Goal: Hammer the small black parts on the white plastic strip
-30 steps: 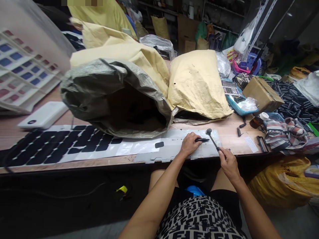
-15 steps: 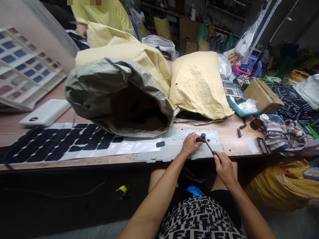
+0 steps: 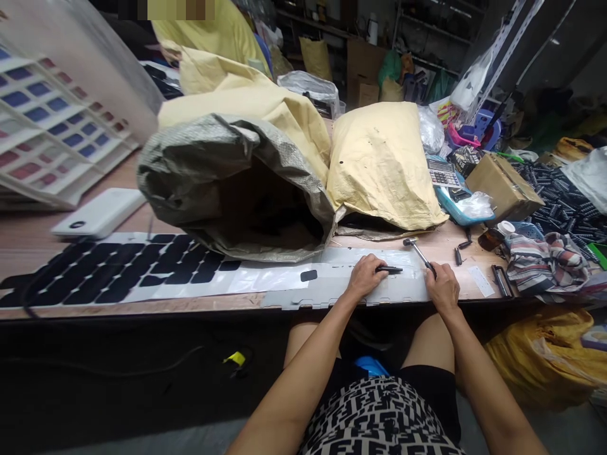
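Note:
My left hand (image 3: pixel 365 276) is closed on a small black rod-like piece (image 3: pixel 391 270), which sticks out to the right over the grey-white sheet (image 3: pixel 327 287) at the table's front edge. In my right hand (image 3: pixel 444 287) is a small hammer (image 3: pixel 420 252), gripped by its dark handle. Its head lies at or just above the tabletop, up and to the right of the black piece and apart from it. A single black rounded sticker (image 3: pixel 308 275) lies left of my left hand, beside a white backing sheet (image 3: pixel 265 278) with rows of black stickers.
An open-mouthed sack (image 3: pixel 190 158) and a second full sack (image 3: pixel 379 164) stand behind the sheet. On the right are a striped cloth (image 3: pixel 540 259), a cardboard box (image 3: pixel 505 183), a calculator (image 3: pixel 442 173) and heaped black parts (image 3: pixel 564 202). A person in yellow (image 3: pixel 208 31) is behind the sacks.
My right hand has moved right, carrying the hammer head away from the black piece toward the tabletop on the right. My left hand still holds the piece. The view has shifted slightly.

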